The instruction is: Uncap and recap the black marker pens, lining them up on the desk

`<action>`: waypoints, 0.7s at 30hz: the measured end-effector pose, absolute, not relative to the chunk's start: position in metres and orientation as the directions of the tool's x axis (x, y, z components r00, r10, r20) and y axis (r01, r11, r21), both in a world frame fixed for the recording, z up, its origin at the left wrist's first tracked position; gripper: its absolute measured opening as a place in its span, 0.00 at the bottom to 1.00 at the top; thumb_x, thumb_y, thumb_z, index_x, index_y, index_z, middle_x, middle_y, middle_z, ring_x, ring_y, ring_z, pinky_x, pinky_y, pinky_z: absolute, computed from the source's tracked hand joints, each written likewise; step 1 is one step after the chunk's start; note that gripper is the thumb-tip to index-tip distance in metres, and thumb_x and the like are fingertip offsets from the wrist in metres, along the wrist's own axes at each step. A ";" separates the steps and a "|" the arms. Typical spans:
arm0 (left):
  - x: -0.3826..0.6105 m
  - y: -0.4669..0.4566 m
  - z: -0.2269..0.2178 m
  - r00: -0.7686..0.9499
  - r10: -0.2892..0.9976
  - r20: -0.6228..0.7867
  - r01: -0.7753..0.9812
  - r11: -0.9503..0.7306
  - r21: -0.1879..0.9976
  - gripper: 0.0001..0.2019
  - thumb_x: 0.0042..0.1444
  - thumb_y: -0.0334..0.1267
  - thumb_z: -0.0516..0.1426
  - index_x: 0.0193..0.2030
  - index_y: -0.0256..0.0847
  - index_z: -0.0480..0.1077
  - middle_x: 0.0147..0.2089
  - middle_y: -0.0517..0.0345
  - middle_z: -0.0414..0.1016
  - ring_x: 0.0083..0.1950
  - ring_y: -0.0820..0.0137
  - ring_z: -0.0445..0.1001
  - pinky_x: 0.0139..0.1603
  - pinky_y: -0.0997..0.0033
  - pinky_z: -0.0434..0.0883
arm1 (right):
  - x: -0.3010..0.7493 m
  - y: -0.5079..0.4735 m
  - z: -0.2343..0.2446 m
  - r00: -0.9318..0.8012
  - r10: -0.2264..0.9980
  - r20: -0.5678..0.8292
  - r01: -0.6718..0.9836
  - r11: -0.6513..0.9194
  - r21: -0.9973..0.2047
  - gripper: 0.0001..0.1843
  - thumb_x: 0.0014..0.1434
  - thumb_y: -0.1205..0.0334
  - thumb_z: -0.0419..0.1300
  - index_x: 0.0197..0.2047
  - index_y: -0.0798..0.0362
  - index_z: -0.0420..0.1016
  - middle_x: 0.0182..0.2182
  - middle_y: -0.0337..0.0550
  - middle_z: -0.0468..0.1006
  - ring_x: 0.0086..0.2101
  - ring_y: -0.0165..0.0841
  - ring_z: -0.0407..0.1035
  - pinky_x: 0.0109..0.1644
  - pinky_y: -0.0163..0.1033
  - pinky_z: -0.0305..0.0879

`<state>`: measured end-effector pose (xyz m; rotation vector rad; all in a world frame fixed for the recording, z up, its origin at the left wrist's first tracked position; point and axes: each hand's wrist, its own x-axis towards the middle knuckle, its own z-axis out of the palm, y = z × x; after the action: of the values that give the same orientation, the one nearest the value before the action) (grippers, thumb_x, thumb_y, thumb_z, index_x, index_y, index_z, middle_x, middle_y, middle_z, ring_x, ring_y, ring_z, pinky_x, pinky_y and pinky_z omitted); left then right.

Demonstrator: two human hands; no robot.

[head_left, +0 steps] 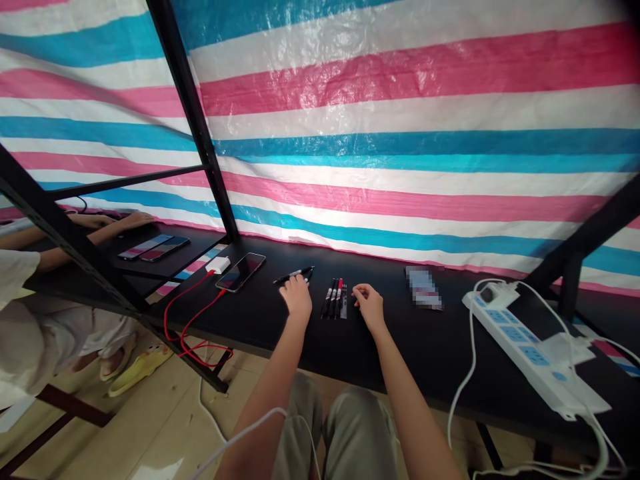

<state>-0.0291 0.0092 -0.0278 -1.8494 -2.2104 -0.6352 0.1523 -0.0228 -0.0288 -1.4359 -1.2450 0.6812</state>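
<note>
My left hand (297, 295) rests on the black table with its fingers bent over a black pen (285, 277). A second dark pen lies by its fingertips, partly covered. To its right several pens (331, 299) are lined up side by side, mostly black, one with a red end. A flat greyish strip (343, 305) lies along the right side of that row. Just right of the row is my right hand (369, 305), its fingers curled in a loose pinch. Nothing shows between those fingers.
Left of the pens lie a phone (241, 272) and a white charger (218, 265) with red cables. A blurred phone-like rectangle (423, 288) and a white power strip (533, 353) with cables are at right. Another person's hands (133, 221) rest beyond the black frame post (193, 120).
</note>
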 end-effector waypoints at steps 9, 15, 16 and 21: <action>-0.018 -0.005 -0.011 -0.039 0.837 0.546 0.878 -0.232 0.419 0.11 0.60 0.42 0.46 0.42 0.44 0.66 0.41 0.56 0.68 0.44 0.67 0.62 0.43 0.65 0.57 | 0.145 -0.021 -0.021 0.188 0.975 0.122 -0.150 0.151 -0.977 0.23 0.48 0.48 0.58 0.43 0.56 0.71 0.25 0.39 0.71 0.19 0.24 0.63 0.19 0.31 0.57; -0.008 -0.016 -0.004 0.267 0.781 0.564 0.824 -0.488 0.287 0.12 0.60 0.42 0.45 0.45 0.50 0.66 0.41 0.59 0.67 0.44 0.69 0.60 0.47 0.65 0.55 | 0.142 -0.027 -0.010 0.169 0.981 0.095 -0.343 0.149 -0.928 0.25 0.47 0.49 0.60 0.47 0.53 0.71 0.27 0.39 0.71 0.21 0.22 0.61 0.21 0.29 0.56; -0.007 -0.017 -0.002 0.282 0.778 0.561 0.824 -0.497 0.274 0.13 0.60 0.43 0.45 0.44 0.49 0.67 0.41 0.59 0.66 0.44 0.69 0.60 0.48 0.65 0.55 | 0.142 -0.028 -0.009 0.172 0.980 0.097 -0.352 0.153 -0.923 0.25 0.47 0.49 0.60 0.46 0.53 0.72 0.27 0.39 0.71 0.21 0.22 0.61 0.21 0.29 0.56; -0.004 -0.022 0.006 0.285 0.806 0.518 0.856 -0.458 0.242 0.14 0.60 0.45 0.44 0.44 0.50 0.67 0.43 0.58 0.66 0.46 0.68 0.59 0.53 0.63 0.51 | 0.141 -0.027 -0.009 0.237 0.963 0.126 -0.303 0.197 -0.932 0.23 0.46 0.48 0.59 0.42 0.53 0.74 0.26 0.39 0.71 0.22 0.23 0.62 0.24 0.31 0.59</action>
<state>-0.0045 -0.0219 0.0061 -2.4502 -1.5890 -0.9086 0.1414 -0.0272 -0.0091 -0.9455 -0.8902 1.0740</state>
